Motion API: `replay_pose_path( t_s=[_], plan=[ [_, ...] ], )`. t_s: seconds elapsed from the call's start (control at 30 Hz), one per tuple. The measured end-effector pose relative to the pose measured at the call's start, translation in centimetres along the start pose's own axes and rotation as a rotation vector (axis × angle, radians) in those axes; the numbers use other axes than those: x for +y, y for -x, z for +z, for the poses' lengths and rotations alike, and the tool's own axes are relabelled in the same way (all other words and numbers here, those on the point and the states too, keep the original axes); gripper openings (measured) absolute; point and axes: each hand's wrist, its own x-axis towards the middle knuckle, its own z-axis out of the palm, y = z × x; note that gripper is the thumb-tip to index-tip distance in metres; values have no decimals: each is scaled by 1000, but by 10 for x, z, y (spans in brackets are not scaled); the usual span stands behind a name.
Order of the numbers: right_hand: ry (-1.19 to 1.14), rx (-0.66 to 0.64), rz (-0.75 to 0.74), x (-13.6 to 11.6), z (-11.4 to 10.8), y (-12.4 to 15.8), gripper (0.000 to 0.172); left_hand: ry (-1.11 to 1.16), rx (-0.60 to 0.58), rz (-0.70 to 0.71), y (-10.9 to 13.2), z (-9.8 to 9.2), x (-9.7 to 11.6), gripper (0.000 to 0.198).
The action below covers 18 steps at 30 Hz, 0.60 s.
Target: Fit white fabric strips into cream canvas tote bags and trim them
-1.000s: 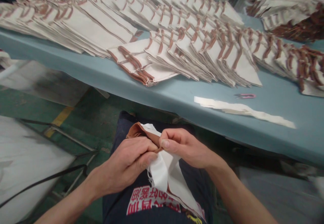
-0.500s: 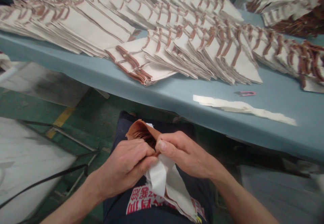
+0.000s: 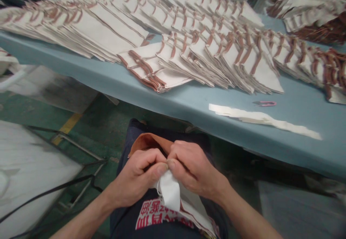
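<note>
From here the only marking I can see is a block of red-and-white printed characters (image 3: 154,215), apparently Chinese, on the dark garment (image 3: 124,224) at bottom centre. They're upside down, partly under the white cloth (image 3: 169,192), and I can't read them reliably.

Right hand (image 3: 196,170) is having room forward over the blue tabletop (image 3: 173,111) at center frame; folded cloth stacks (image 3: 221,62) are blocking the upper frame, white cloth strip (image 3: 259,118) and pink snips (image 3: 264,103) are obstructing right.

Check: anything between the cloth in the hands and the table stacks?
Nothing visible. The cream cloth piece pinched between the left hand and right hand sits over the lap; only open space separates it from the folded stacks on the blue table.
</note>
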Motion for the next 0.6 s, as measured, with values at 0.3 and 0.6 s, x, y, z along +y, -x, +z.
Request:
replay_pose_path(
  t_s=[0.3,0.6],
  plan=[
    [-311,257,71,19,36,3,51,215,129,-192,-6,12,4,34],
    [-254,156,-33,10,15,-20,53,-88,201,27,-9,2,26,34]
  ],
)
